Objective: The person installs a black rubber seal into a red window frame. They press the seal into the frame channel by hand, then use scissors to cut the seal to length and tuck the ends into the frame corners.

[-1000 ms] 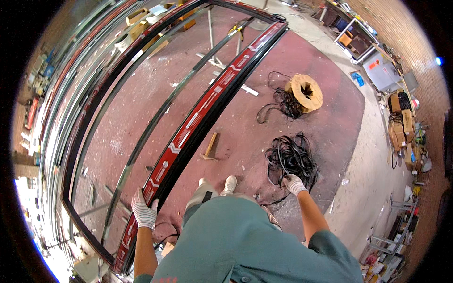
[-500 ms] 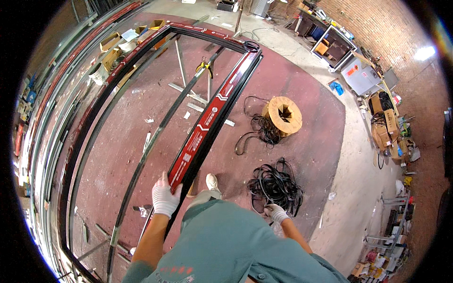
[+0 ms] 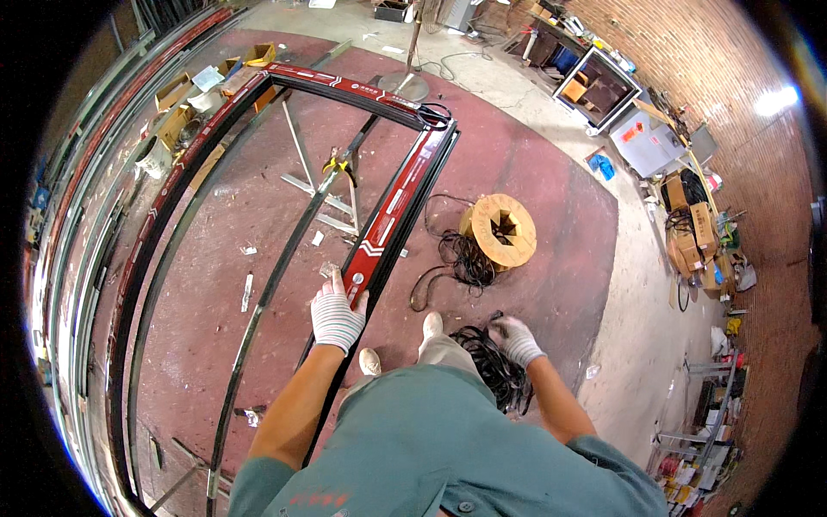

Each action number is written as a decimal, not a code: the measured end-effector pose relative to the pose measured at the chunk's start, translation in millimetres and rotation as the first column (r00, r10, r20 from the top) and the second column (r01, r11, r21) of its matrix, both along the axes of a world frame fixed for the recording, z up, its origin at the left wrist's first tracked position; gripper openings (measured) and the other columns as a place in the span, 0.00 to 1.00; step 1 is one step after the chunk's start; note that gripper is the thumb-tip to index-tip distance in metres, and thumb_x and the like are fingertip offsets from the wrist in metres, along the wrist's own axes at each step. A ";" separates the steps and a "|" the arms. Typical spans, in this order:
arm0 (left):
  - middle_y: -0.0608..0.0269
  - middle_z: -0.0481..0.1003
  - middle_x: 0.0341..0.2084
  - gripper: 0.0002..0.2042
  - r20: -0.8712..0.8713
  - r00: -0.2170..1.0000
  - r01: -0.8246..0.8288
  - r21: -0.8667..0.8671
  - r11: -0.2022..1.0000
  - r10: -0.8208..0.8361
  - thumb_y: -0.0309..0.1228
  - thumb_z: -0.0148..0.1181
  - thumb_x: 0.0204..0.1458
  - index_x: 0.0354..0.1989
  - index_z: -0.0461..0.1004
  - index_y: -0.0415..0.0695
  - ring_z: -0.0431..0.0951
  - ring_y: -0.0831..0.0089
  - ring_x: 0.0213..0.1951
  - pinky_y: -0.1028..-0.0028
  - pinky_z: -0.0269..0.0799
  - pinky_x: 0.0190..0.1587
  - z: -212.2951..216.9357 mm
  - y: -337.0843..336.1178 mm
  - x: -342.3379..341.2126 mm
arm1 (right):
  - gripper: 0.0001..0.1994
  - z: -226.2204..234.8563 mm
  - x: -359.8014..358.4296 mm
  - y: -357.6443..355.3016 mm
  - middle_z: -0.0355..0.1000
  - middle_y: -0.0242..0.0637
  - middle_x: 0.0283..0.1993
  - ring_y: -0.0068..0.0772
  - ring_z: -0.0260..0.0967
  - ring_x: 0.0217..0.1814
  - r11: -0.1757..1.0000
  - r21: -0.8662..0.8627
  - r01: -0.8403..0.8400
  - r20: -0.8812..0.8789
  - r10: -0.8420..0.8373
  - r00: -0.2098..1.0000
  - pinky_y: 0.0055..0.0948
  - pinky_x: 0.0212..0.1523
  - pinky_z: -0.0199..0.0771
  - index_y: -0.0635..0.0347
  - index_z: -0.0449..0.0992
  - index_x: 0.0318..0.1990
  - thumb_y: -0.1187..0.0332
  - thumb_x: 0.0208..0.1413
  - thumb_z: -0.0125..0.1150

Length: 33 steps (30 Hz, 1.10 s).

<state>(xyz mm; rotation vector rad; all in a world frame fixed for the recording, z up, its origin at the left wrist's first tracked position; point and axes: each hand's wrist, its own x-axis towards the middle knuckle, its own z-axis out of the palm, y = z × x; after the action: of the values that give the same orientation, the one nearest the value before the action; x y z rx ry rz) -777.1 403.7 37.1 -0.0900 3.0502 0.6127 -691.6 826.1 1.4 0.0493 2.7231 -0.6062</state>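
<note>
A large rectangular frame [image 3: 396, 207] with black edges and red printed film lies raised in front of me and to the left. My left hand [image 3: 338, 317], in a white striped glove, is wrapped over its near right bar, with the thumb on the right side. My right hand [image 3: 517, 339], gloved too, is over a tangled pile of black rubber strip [image 3: 495, 366] beside my feet. Its fingers are pinched together, with a bit of dark strip at the tips. Part of the pile is hidden by my body and hand.
A wooden spool [image 3: 508, 246] with loose black strip [image 3: 465, 261] stands ahead on the red floor. Yellow-handled pliers [image 3: 340, 165] hang on a crossbar within the frame. Long metal profiles [image 3: 77, 258] line the left. Cardboard boxes [image 3: 702, 220] sit along the right-hand wall.
I have stepped forward along the frame, and my left hand is farther up its bar. My right hand has risen from the near side of the strip pile to above its far side.
</note>
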 end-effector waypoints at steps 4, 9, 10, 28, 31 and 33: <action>0.42 0.75 0.47 0.42 -0.004 0.999 -0.051 -0.043 0.998 0.051 0.48 0.64 0.52 0.69 0.57 0.34 0.76 0.49 0.48 0.56 0.70 0.55 -15.9 25.3 -40.0 | 0.16 -1.9 -118.2 32.7 0.77 0.47 0.48 0.53 0.73 0.53 0.992 -0.003 -0.122 -0.243 0.118 0.963 0.44 0.57 0.73 0.60 0.81 0.47 0.59 0.57 0.63; 0.40 0.74 0.47 0.40 0.041 0.992 -0.113 -0.062 0.992 0.116 0.46 0.67 0.51 0.68 0.59 0.35 0.76 0.47 0.48 0.55 0.69 0.55 1.3 62.6 -87.8 | 0.15 1.8 -267.3 46.1 0.77 0.44 0.53 0.51 0.71 0.58 0.975 -0.126 -0.181 -0.333 0.130 0.934 0.42 0.60 0.70 0.61 0.80 0.48 0.60 0.59 0.63; 0.41 0.74 0.47 0.41 0.004 0.991 -0.130 -0.069 0.989 0.130 0.46 0.67 0.51 0.68 0.60 0.35 0.76 0.47 0.48 0.55 0.69 0.55 -2.8 70.7 -100.4 | 0.15 1.9 -298.6 48.7 0.77 0.45 0.52 0.51 0.72 0.57 0.969 -0.133 -0.208 -0.364 0.148 0.919 0.42 0.60 0.71 0.61 0.80 0.48 0.61 0.59 0.64; 0.41 0.73 0.49 0.43 -0.019 0.967 -0.255 -0.159 0.954 0.255 0.38 0.72 0.44 0.68 0.58 0.35 0.73 0.43 0.50 0.51 0.66 0.57 -19.7 139.0 -189.1 | 0.16 29.0 -570.2 -97.4 0.72 0.39 0.52 0.42 0.68 0.57 0.942 -0.043 -0.334 -0.590 0.246 0.769 0.42 0.55 0.67 0.57 0.76 0.50 0.68 0.54 0.56; 0.40 0.72 0.51 0.44 0.011 0.967 -0.249 -0.141 0.958 0.253 0.38 0.72 0.43 0.68 0.57 0.35 0.71 0.44 0.52 0.52 0.65 0.58 -22.7 137.2 -193.1 | 0.16 10.3 -578.6 -89.1 0.72 0.38 0.53 0.41 0.68 0.57 0.940 -0.087 -0.330 -0.635 0.203 0.745 0.43 0.55 0.66 0.54 0.76 0.52 0.66 0.55 0.56; 0.41 0.72 0.51 0.44 0.004 0.969 -0.243 -0.141 0.960 0.246 0.37 0.72 0.43 0.69 0.57 0.35 0.71 0.43 0.52 0.51 0.65 0.58 -21.2 138.1 -194.0 | 0.15 13.3 -585.6 -83.6 0.70 0.38 0.50 0.41 0.68 0.55 0.938 -0.103 -0.331 -0.576 0.215 0.789 0.43 0.53 0.66 0.52 0.76 0.51 0.66 0.56 0.56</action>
<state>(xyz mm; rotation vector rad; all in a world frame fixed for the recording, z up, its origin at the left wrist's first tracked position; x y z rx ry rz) -971.1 541.9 15.9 -0.4800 3.0811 0.4025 -1277.2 742.6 14.6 -0.6723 3.1046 -0.9182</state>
